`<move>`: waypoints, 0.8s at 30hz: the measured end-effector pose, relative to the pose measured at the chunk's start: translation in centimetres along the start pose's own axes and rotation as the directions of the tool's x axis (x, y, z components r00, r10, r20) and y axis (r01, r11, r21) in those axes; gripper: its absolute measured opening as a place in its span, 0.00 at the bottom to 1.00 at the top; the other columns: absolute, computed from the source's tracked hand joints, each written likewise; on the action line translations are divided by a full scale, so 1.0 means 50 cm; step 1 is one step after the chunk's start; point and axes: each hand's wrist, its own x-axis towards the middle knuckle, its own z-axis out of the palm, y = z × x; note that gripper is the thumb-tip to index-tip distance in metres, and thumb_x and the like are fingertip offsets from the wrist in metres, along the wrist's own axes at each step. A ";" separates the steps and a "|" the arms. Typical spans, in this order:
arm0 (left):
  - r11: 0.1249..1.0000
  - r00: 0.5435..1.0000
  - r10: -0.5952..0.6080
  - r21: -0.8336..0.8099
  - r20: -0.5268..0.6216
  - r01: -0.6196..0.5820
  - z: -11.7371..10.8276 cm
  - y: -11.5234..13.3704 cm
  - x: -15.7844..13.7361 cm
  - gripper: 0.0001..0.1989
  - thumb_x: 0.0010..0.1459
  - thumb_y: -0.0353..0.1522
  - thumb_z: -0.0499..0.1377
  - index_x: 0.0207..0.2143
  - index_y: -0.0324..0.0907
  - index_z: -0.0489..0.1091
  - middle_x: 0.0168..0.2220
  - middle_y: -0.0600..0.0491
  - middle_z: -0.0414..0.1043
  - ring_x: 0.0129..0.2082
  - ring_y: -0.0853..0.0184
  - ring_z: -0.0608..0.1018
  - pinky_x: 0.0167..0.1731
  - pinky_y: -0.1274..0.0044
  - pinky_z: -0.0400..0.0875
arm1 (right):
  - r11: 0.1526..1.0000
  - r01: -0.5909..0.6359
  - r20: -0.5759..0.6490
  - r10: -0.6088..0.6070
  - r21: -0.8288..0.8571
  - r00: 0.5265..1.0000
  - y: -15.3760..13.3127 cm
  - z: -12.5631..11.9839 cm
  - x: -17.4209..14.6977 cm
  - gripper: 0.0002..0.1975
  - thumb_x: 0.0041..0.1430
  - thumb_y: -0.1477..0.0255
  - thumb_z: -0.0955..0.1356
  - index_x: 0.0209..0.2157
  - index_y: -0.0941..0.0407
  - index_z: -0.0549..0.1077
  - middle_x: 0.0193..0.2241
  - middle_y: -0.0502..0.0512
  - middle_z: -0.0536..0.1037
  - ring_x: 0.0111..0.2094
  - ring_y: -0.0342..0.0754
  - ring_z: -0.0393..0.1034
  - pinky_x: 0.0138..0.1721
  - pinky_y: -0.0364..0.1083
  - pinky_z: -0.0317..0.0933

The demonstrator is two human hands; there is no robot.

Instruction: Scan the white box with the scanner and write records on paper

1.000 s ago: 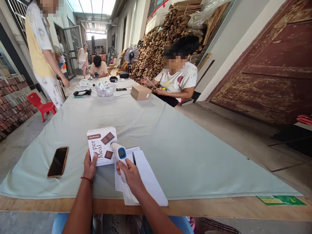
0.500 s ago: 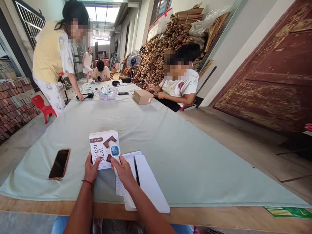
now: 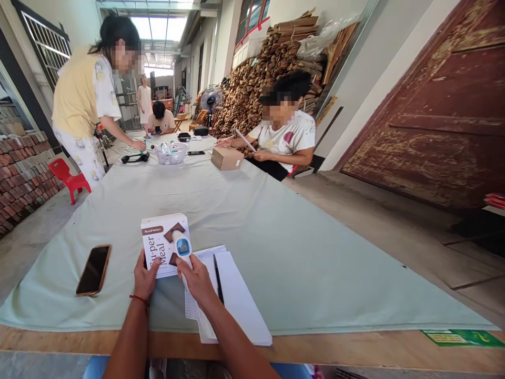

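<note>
My left hand [image 3: 145, 275] grips the lower left side of a white box [image 3: 160, 243] printed "NutriMotion" with brown squares, its thumb across the front. Closed around the handle of a white infrared thermometer [image 3: 182, 245] is my right hand [image 3: 197, 279]. The thermometer's blue-framed screen faces me, and its head overlaps the right part of the box front. Under my right forearm lie sheets of paper [image 3: 240, 300], with a black pen [image 3: 218, 279] on top. To the left of my left hand a phone [image 3: 93, 269] in a brownish case rests on the cloth.
A pale green cloth [image 3: 315, 273] covers the long table. Farther along it are a cardboard box [image 3: 228, 158], a clear basin [image 3: 171, 153] with bottles and a black headset-like item [image 3: 135, 157]. One person stands at left; another sits at right holding paper.
My hands keep the same hold on the box and thermometer. The standing person's hand has left the black item and moved toward the basin. The seated person at right has shifted the paper.
</note>
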 end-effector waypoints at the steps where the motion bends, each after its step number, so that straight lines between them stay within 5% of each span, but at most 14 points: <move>1: 1.000 1.000 0.002 -0.001 -0.001 -0.002 0.000 -0.001 0.000 0.30 0.48 0.48 0.63 0.49 0.39 0.69 0.41 0.45 0.77 0.41 0.56 0.79 0.39 0.68 0.75 | 1.000 0.001 0.003 -0.001 -0.007 1.000 -0.001 -0.001 -0.001 0.19 0.55 0.52 0.64 0.26 0.54 0.66 0.18 0.47 0.68 0.21 0.44 0.61 0.25 0.43 0.55; 10: 1.000 0.999 -0.011 0.016 0.037 0.010 -0.004 0.002 -0.001 0.29 0.50 0.46 0.63 0.50 0.38 0.68 0.42 0.45 0.77 0.40 0.57 0.79 0.40 0.67 0.75 | 0.999 -0.030 0.006 0.030 -0.032 1.000 -0.017 -0.007 -0.005 0.18 0.54 0.52 0.63 0.25 0.53 0.65 0.19 0.48 0.67 0.23 0.45 0.62 0.26 0.43 0.56; 17: 0.999 0.999 -0.037 -0.008 -0.014 0.037 -0.002 -0.016 0.000 0.35 0.43 0.42 0.68 0.52 0.39 0.66 0.44 0.45 0.75 0.46 0.55 0.76 0.46 0.64 0.72 | 0.999 -0.037 0.019 0.038 -0.031 0.999 -0.015 -0.012 -0.008 0.18 0.54 0.52 0.64 0.25 0.53 0.66 0.19 0.48 0.67 0.23 0.45 0.60 0.26 0.43 0.55; 24: 0.992 0.984 0.099 0.094 -0.150 -0.086 0.000 -0.025 0.002 0.40 0.44 0.41 0.68 0.57 0.41 0.57 0.52 0.43 0.65 0.52 0.55 0.71 0.52 0.64 0.67 | 0.997 -0.063 -0.041 0.061 -0.049 0.997 -0.030 -0.084 -0.064 0.20 0.52 0.53 0.67 0.36 0.56 0.72 0.25 0.50 0.73 0.27 0.47 0.65 0.29 0.43 0.60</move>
